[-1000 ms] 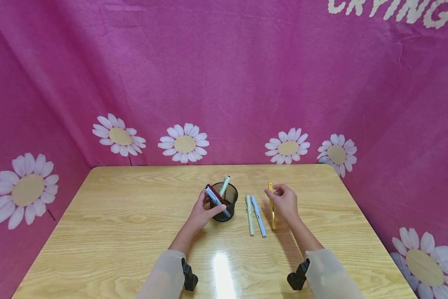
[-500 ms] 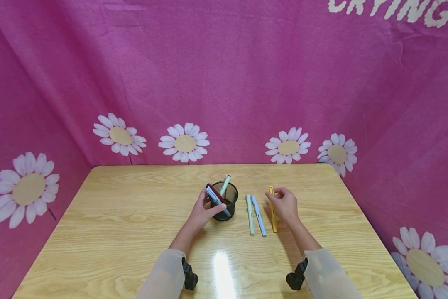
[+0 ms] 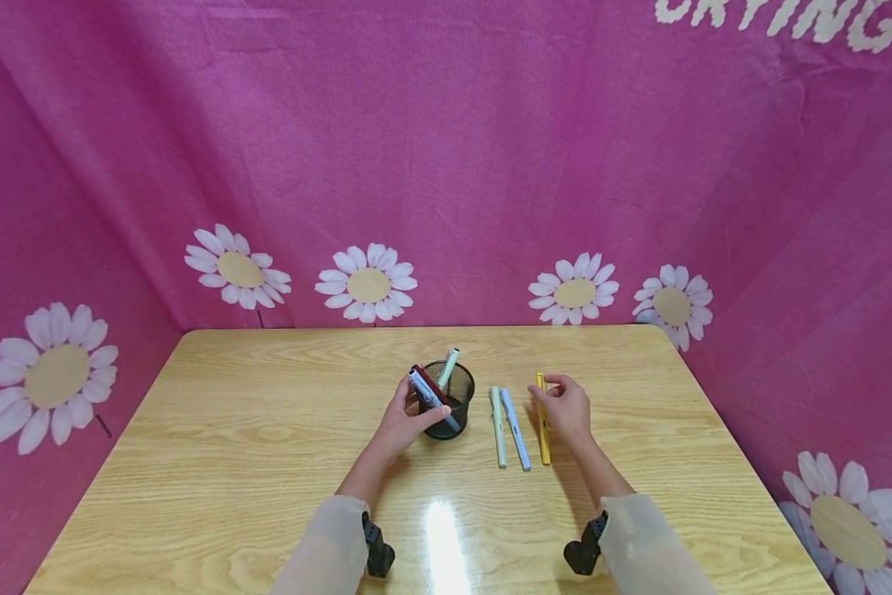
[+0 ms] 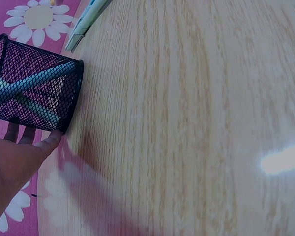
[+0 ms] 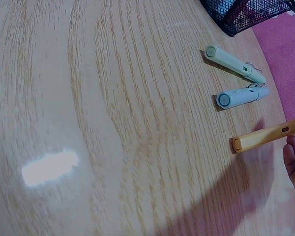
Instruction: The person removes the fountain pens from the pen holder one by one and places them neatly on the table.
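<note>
Landmark: a round black wire-mesh pen cup [image 3: 464, 405] on the light wood-grain counter [image 3: 267, 430]. Left hand [image 3: 403, 421] is at the cup's left side; its grip is closed around the cup, thumb on the near side, fingers on the far left. Inside the cup are three slim pens: a dark red pen [image 3: 431, 386] and a silvery-blue pen [image 3: 422, 387], both with upper ends leaning to the cup's left, and a mint-green pen [image 3: 448, 370] with its upper end beyond the cup's far rim. Right hand [image 3: 566, 406] is well to the right of the cup; its grip is narrowed to a pinch on the far, capped end of a long yellow pen [image 3: 545, 442]. Near end of that pen points back toward the person; cannot tell whether its whole length touches the counter. Between cup and yellow pen: a pale green clipped pen [image 3: 498, 430] lies nearer the cup, a pale blue clipped pen [image 3: 516, 430] farther right, far ends close together, near ends spread. Behind the cup hangs a magenta cloth [image 3: 475, 165] with white daisies [image 3: 368, 286].
</note>
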Action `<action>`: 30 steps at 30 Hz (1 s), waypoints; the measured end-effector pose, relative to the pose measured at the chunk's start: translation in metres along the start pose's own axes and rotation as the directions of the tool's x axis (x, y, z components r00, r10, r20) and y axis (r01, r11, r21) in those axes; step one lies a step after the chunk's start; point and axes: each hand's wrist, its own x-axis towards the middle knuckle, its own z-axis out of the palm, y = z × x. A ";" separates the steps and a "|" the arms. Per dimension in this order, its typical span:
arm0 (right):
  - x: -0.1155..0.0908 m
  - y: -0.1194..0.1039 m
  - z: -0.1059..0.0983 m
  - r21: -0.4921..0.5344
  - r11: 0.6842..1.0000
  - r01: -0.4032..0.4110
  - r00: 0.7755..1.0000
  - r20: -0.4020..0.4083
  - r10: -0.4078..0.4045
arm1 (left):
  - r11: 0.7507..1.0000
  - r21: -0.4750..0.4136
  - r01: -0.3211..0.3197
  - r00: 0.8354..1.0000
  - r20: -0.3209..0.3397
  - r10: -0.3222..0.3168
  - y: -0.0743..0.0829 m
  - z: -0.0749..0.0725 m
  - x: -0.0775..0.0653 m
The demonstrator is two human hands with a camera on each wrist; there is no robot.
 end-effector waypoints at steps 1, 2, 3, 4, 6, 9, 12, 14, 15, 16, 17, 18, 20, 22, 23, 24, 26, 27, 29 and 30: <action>0.000 0.000 0.000 0.001 1.000 0.006 1.000 0.002 -0.006 | 1.000 0.000 0.001 1.000 -0.001 -0.001 0.000 0.000 0.000; 0.000 0.001 0.001 0.004 1.000 0.012 1.000 0.004 -0.012 | 1.000 0.000 0.002 1.000 -0.002 -0.002 0.000 0.000 0.000; -0.001 0.001 0.001 0.007 1.000 0.018 1.000 0.004 -0.018 | 1.000 0.000 0.003 1.000 -0.004 -0.003 0.000 0.000 0.000; -0.001 0.001 0.002 0.005 1.000 0.021 1.000 0.004 -0.021 | 1.000 0.001 0.005 1.000 -0.006 -0.005 0.000 0.000 0.001; -0.001 0.002 0.003 0.010 1.000 0.021 1.000 0.006 -0.022 | 1.000 0.005 0.002 1.000 -0.006 -0.002 0.000 0.000 0.001; 0.000 0.003 0.005 0.016 1.000 0.014 1.000 0.012 -0.014 | 1.000 0.007 0.008 1.000 -0.008 -0.007 0.000 -0.001 0.001; 0.001 0.004 0.006 0.020 1.000 -0.005 1.000 0.017 0.005 | 1.000 0.009 0.009 1.000 -0.005 -0.009 0.000 0.000 0.000; 0.002 0.005 0.007 0.023 1.000 -0.017 1.000 0.019 0.016 | 1.000 0.007 0.014 1.000 -0.006 -0.013 0.000 0.000 0.000; 0.002 0.005 0.007 0.022 1.000 -0.020 1.000 0.016 0.019 | 1.000 0.007 0.012 1.000 -0.004 -0.012 0.000 0.000 0.000; 0.003 0.006 0.008 0.020 1.000 -0.023 1.000 0.014 0.023 | 1.000 0.007 0.012 1.000 -0.004 -0.012 0.000 0.000 0.000; 0.003 0.006 0.008 0.021 0.999 -0.023 1.000 0.011 0.023 | 1.000 0.005 0.010 1.000 -0.003 -0.010 0.000 0.000 0.001; 0.003 0.006 0.008 0.021 1.000 -0.022 1.000 0.008 0.022 | 1.000 0.005 0.010 1.000 -0.002 -0.010 0.000 0.000 0.001; 0.002 0.006 0.009 0.016 1.000 -0.022 1.000 0.006 0.022 | 1.000 0.002 0.011 1.000 -0.003 -0.011 0.000 0.000 0.002; 0.003 0.007 0.010 0.013 1.000 -0.028 1.000 0.011 0.028 | 1.000 -0.002 0.008 1.000 -0.002 -0.008 0.000 -0.001 0.002; 0.003 0.009 0.010 0.012 0.999 -0.032 0.999 0.016 0.032 | 1.000 -0.007 0.003 1.000 0.001 -0.003 0.001 -0.001 0.002; 0.003 0.010 0.011 0.009 0.999 -0.036 0.999 0.021 0.036 | 1.000 -0.012 -0.002 1.000 0.003 0.002 0.002 -0.001 0.002; 0.003 0.012 0.012 0.007 0.999 -0.047 0.998 0.036 0.047 | 1.000 -0.024 -0.011 1.000 0.015 0.012 0.006 -0.002 0.000; 0.003 0.013 0.012 0.010 0.999 -0.051 0.998 0.042 0.050 | 0.999 -0.029 -0.018 1.000 0.021 0.018 0.009 -0.002 -0.002; 0.002 0.014 0.013 0.016 0.998 -0.053 0.997 0.051 0.052 | 0.999 -0.032 -0.029 0.999 0.030 0.030 0.015 -0.002 -0.005; 0.002 0.014 0.013 0.025 0.999 -0.047 0.998 0.053 0.046 | 0.999 -0.034 -0.026 0.999 0.033 0.027 0.016 -0.002 -0.006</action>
